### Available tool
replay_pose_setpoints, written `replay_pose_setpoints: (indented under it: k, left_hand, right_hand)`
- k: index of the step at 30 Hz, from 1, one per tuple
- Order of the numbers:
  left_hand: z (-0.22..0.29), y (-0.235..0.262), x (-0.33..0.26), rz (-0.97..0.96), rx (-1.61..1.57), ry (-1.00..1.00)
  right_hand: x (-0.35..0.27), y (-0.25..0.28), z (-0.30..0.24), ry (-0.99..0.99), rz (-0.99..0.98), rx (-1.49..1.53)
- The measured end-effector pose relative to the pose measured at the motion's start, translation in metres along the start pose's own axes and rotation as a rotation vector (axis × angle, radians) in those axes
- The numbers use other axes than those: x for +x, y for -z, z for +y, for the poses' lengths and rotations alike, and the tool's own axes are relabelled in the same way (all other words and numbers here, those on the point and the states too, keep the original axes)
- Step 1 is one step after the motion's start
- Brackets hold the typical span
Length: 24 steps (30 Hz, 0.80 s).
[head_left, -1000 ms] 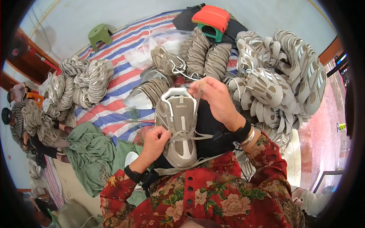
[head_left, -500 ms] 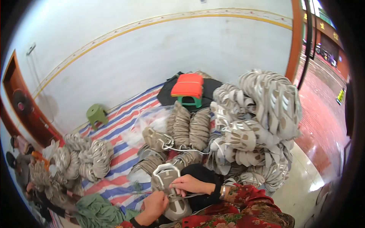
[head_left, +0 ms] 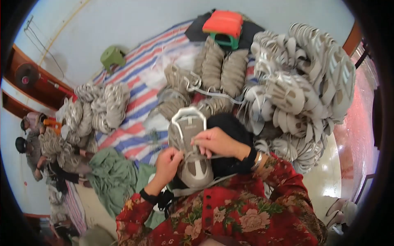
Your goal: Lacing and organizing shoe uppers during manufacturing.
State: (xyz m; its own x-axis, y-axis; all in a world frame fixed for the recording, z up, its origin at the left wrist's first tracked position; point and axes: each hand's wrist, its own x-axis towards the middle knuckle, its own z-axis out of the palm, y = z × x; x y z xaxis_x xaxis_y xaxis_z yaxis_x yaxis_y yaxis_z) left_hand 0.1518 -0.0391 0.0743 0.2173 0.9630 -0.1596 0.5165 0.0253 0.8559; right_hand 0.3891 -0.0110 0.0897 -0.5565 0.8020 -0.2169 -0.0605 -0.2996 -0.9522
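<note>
A beige and grey shoe upper (head_left: 189, 130) with a white-rimmed collar lies in front of me, toe towards my body. My left hand (head_left: 166, 166) is closed at its left lacing edge, fingertips pinched together. Over the right lacing edge, my right hand (head_left: 219, 142) pinches a thin pale shoelace (head_left: 216, 156), part of which runs out under the palm. Another pale strand (head_left: 223, 179) trails right from beside the toe. What lies inside the pinched fingertips is mostly hidden. Black fabric (head_left: 230, 127) lies under and beside the shoe upper.
Bundled shoe uppers (head_left: 303, 86) are heaped at the right, with more bundles (head_left: 108, 106) at the left. A red-topped green stool (head_left: 223, 24) and a green stool (head_left: 111, 58) stand at the back. Green cloth (head_left: 113, 174) lies at my left; people (head_left: 30, 143) sit beyond.
My view has tilted down, so the scene sits higher and more of my red flowered clothing shows. Both hands remain at the shoe upper, with the left fingertips now closer to its lacing edge.
</note>
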Motion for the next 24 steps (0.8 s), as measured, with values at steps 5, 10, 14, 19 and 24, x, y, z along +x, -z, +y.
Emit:
replay_pose_setpoints:
  k: [5,10,14,19,24]
  left_hand:
    - [0.002,0.0,-0.008,-0.029,-0.259,0.017]
    - [-0.006,0.001,-0.011,-0.032,-0.234,0.009]
    - [0.01,-0.006,-0.003,0.075,0.135,-0.046]
    - [0.037,-0.014,0.013,0.034,0.65,-0.406]
    - [0.023,0.005,0.015,-0.128,0.724,-0.469]
  right_hand:
    - [0.002,-0.006,0.002,0.007,0.005,0.051]
    - [0.003,-0.008,0.004,0.013,0.013,0.041]
    - [-0.001,-0.006,0.001,0.005,0.026,0.041]
    - [-0.01,-0.005,0.003,0.013,0.112,-0.133]
    - [0.009,-0.022,0.017,0.113,0.043,-0.109]
